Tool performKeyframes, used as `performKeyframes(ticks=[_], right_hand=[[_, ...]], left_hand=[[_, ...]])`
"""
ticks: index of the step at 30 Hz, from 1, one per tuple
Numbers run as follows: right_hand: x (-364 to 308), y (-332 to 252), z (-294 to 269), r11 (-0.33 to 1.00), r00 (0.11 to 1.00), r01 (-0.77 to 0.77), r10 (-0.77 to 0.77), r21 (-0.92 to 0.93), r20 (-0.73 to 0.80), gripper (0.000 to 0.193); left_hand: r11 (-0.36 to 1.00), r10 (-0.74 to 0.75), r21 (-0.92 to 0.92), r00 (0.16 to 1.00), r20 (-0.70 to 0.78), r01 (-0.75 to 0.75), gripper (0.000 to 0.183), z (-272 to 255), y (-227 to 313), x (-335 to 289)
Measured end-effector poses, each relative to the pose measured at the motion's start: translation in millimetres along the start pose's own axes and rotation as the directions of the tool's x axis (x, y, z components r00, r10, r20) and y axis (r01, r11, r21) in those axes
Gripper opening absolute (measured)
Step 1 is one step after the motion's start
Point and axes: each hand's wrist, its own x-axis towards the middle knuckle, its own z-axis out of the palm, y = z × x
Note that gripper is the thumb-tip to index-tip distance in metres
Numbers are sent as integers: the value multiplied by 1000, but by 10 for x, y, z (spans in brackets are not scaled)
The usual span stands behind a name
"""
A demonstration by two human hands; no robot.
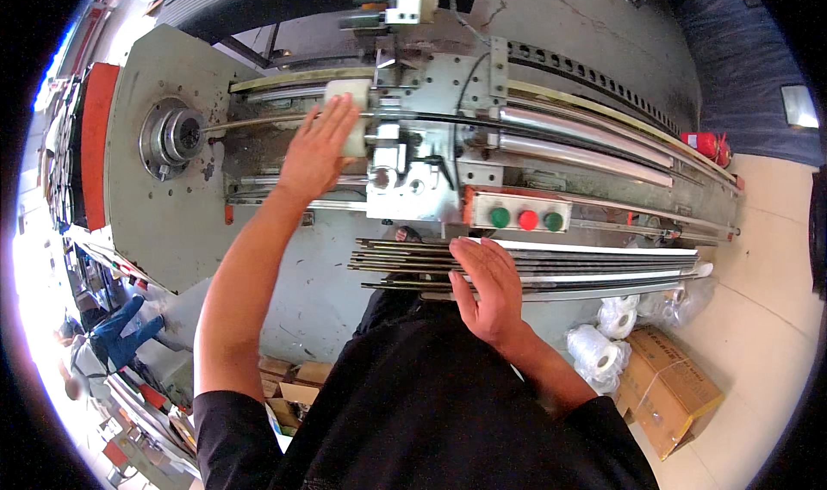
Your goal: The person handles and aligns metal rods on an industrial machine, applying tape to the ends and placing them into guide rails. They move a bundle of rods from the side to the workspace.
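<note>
My left hand (320,145) reaches over the machine bed with its fingers stretched out, lying against a white block (348,89) beside the metal carriage (413,204). Its palm is over a thin rod (254,123) that runs from the round chuck (177,133) toward the carriage. On the carriage's right side a long dark rod (551,133) continues along the bed. My right hand (491,290) is over a bundle of long thin rods (594,264) in front of me, fingers extended and thumb apart. Whether its fingertips touch the rods I cannot tell.
A control box (558,201) with green and red buttons sits at the carriage's near side. Bright guide bars (586,154) run right, toward a red fire extinguisher (708,147). A cardboard box (672,395) and plastic-wrapped rolls (598,357) stand lower right. Another person (125,331) is at far left.
</note>
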Motion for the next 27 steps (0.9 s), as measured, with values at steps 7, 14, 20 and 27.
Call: performKeyframes(ticks=[7,14,20,27], right_hand=[[197,509,677,956,957,99,-16,-277,289,59],[886,1255,-608,888,962,-272,263,-372,-75,69],[562,3956,-2525,649,767,-640,510,-411,-390,80],[403,4715,-2819,614,752,-612,647,-498,-127,79]], left_hand=[[999,11,-52,999,-52,-13,95,-126,-871,-436],[998,-32,-49,996,-79,29,93,-72,-891,-497],[998,-53,-42,982,-180,46,88,87,-821,-476],[980,-184,-105,969,-162,169,86,-35,-789,-643]])
